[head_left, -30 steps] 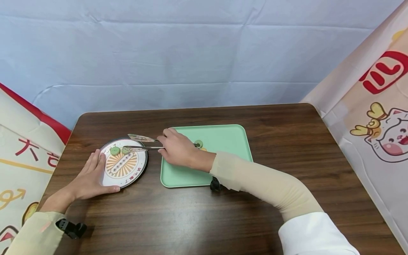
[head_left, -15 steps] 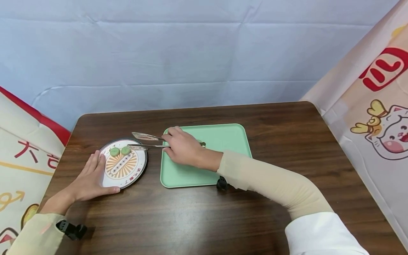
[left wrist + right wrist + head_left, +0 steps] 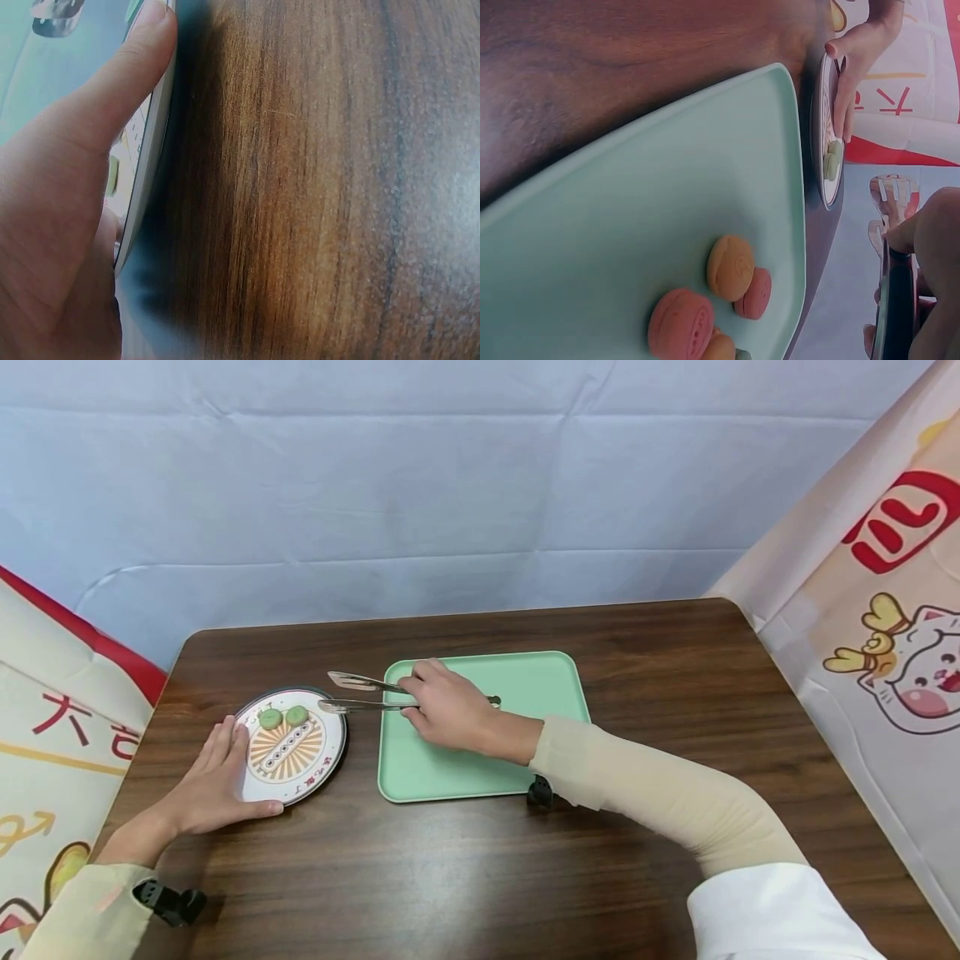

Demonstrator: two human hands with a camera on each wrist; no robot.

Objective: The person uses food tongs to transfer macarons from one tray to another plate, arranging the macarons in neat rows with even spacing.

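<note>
My right hand (image 3: 453, 708) grips a pair of metal serving tongs (image 3: 347, 706) over the green tray (image 3: 450, 777). The slotted tips point left and stand apart with nothing between them, the nearer one by the plate's right rim. Two green macarons (image 3: 283, 717) lie side by side on the round printed plate (image 3: 318, 768). Along that plate's left edge, my left hand (image 3: 206, 785) rests with straight fingers, its thumb on the near rim. In the right wrist view, the tray holds an orange macaron (image 3: 731, 268), a pink macaron (image 3: 681, 325) and others partly cut off.
Both plate and tray stand on a dark wooden table (image 3: 450, 868), with a strip of tabletop between them. A pale cloth backdrop (image 3: 480, 485) hangs behind the far edge. Printed cloths flank the left and right sides.
My right hand has drawn the tongs rightward off the plate, and their tips no longer overlap the right green macaron. The left hand and plate stay in place.
</note>
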